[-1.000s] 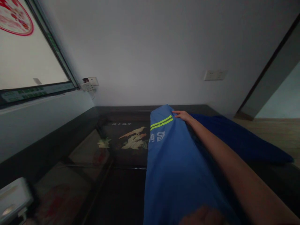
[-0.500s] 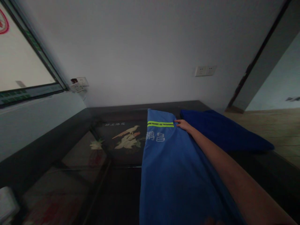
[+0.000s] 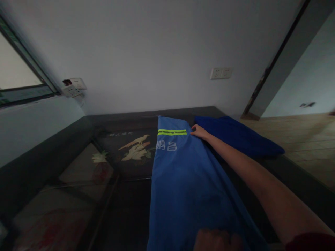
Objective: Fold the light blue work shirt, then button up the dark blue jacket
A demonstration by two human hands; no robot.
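Right hand [image 3: 200,132]: fingertips bent, at the right edge of a blue garment [image 3: 183,181], near its far end; whether they pinch cloth cannot be told. Left hand [image 3: 217,240]: dim, fingers curled, over the garment's near part; grip cannot be told. Garment: yellow-green stripe, white lettering; laid lengthwise on a dark table [image 3: 131,209]. Darker blue cloth [image 3: 240,132]: on the table, right. Double socket [image 3: 221,73]: wall beyond.

"鹏昌" [image 3: 166,145] stands on the blue garment [image 3: 180,181], "上" [image 3: 117,134] and "花" [image 3: 130,133] on the tabletop [image 3: 128,205].
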